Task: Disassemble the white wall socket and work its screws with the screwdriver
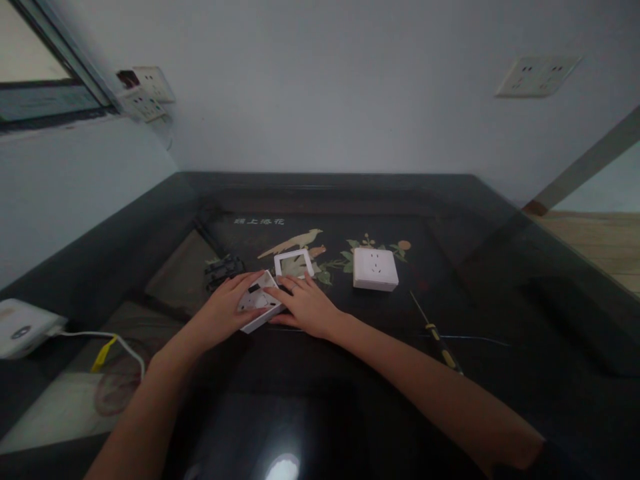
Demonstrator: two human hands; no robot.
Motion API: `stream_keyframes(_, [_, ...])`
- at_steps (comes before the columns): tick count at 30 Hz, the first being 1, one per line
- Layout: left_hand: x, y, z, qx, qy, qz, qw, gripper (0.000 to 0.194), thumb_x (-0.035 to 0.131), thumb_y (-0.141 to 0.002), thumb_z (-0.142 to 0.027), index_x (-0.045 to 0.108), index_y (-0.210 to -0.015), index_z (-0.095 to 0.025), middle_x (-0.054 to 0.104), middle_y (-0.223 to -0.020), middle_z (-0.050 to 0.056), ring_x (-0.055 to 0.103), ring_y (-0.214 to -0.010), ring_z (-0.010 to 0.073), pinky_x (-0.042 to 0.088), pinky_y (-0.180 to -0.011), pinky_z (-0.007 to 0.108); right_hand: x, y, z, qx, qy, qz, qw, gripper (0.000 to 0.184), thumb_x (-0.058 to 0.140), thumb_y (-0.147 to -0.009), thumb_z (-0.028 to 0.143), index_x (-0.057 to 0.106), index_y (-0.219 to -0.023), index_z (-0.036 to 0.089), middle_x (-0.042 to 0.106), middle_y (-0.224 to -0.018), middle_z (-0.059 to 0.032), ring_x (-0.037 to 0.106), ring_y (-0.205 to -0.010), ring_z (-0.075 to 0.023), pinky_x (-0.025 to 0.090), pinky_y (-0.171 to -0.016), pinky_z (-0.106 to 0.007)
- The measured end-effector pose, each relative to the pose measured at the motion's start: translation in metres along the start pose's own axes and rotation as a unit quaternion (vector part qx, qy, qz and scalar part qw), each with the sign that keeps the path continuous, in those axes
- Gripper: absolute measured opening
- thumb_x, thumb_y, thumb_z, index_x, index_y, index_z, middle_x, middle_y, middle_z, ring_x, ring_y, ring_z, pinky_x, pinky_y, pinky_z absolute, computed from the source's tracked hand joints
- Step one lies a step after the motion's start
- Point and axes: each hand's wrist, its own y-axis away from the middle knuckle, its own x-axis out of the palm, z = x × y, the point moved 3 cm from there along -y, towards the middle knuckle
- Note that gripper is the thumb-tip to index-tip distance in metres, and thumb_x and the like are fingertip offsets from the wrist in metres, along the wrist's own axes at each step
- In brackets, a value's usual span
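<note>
Both my hands rest on a white socket plate lying tilted on the dark glossy table. My left hand grips its left side with curled fingers. Over the plate's right edge lies my right hand, fingers pressed on it. Just behind the plate sits a white square frame. A small black part lies to the left of the frame. A complete white wall socket sits to the right, apart from my hands.
A screwdriver with a yellow-and-black handle lies right of my right forearm. A white device with a white cable sits at the far left. Wall sockets are mounted on the wall, with more sockets at the upper left.
</note>
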Motion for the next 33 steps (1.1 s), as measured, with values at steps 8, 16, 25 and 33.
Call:
stream_keyframes(8, [-0.013, -0.001, -0.001, -0.021, 0.004, -0.066, 0.998, 0.050, 0.048, -0.090, -0.050, 0.057, -0.129, -0.019, 0.059, -0.132, 0.011, 0.056, -0.123, 0.0306, 0.043, -0.108, 0.049, -0.044, 0.031, -0.007, 0.030, -0.013, -0.028, 0.999, 0.053, 0.059, -0.092, 0.046, 0.053, -0.137, 0.021, 0.045, -0.151, -0.0148, 0.039, -0.141, -0.0310, 0.034, -0.115, -0.051])
stream_keyframes(16, [-0.025, 0.000, -0.038, 0.009, 0.026, -0.176, 0.984, 0.031, 0.044, -0.095, -0.036, 0.065, -0.114, -0.022, 0.066, -0.119, 0.008, 0.061, -0.113, 0.0267, 0.047, -0.104, 0.046, -0.100, 0.113, -0.121, 0.212, -0.016, -0.077, 0.974, 0.084, 0.081, -0.070, 0.035, 0.044, -0.144, 0.019, 0.033, -0.154, -0.0233, 0.031, -0.142, -0.0443, 0.032, -0.109, -0.068])
stream_keyframes(25, [0.027, 0.006, -0.125, 0.112, 0.128, -0.092, 0.981, 0.026, 0.046, -0.096, -0.021, 0.061, -0.117, -0.025, 0.072, -0.100, 0.003, 0.069, -0.091, 0.0172, 0.057, -0.083, 0.031, -0.089, 0.126, -0.106, 0.244, -0.067, -0.081, 0.964, 0.071, 0.081, -0.067, 0.030, 0.057, -0.132, 0.015, 0.055, -0.131, -0.0191, 0.054, -0.121, -0.0341, 0.042, -0.105, -0.053])
stream_keyframes(33, [0.060, -0.003, -0.181, 0.080, 0.287, -0.073, 0.952, 0.117, 0.083, -0.070, -0.036, 0.001, -0.153, -0.036, 0.027, -0.156, 0.013, 0.031, -0.144, 0.0384, 0.032, -0.115, 0.062, -0.104, 0.151, -0.033, 0.318, -0.155, -0.167, 0.920, 0.062, 0.059, -0.087, 0.049, 0.043, -0.137, 0.017, 0.061, -0.120, -0.0156, 0.062, -0.106, -0.0267, 0.055, -0.088, -0.045])
